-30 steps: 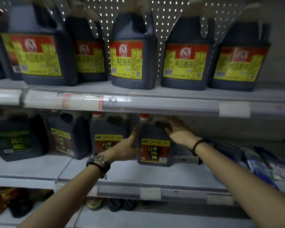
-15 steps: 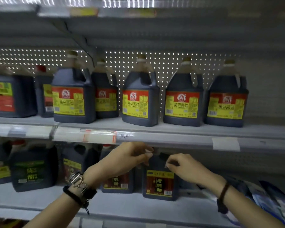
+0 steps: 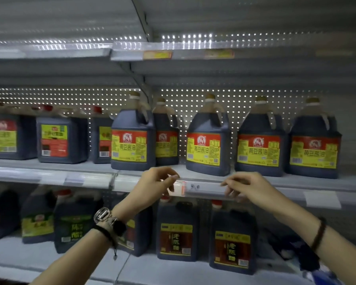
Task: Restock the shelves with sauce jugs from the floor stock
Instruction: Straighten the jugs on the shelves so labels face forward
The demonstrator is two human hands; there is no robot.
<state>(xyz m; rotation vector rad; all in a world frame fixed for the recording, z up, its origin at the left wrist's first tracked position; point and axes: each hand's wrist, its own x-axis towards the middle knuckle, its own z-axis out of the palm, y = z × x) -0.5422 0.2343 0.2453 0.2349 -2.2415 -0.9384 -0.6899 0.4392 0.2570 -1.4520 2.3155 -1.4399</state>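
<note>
Both my hands are up in front of the price rail (image 3: 203,188) and neither holds anything. My left hand (image 3: 154,187) has its fingers loosely curled around air. My right hand (image 3: 253,189) is the same, with its fingertips just by the rail; I cannot tell if they touch it. Every sauce jug I can see is shelved. The red-and-yellow-labelled jugs (image 3: 207,140) stand upright on the middle shelf (image 3: 49,167) just above my knuckles, and the brown-labelled jugs (image 3: 177,231) stand on the lower shelf (image 3: 162,268) beneath my wrists. The floor stock is out of view. My worry is the front jug (image 3: 132,138), which sits close to the shelf lip right above my left hand. If I lift carelessly, my knuckles could knock it forward off the edge. These jugs look full and heavy, so I expect a grab at the smooth body instead of the handle would slip. The cord dangling from my watch (image 3: 105,215) could also snag the rail or a cap below. Dropping my arms blind could clip the lower jugs.
</note>
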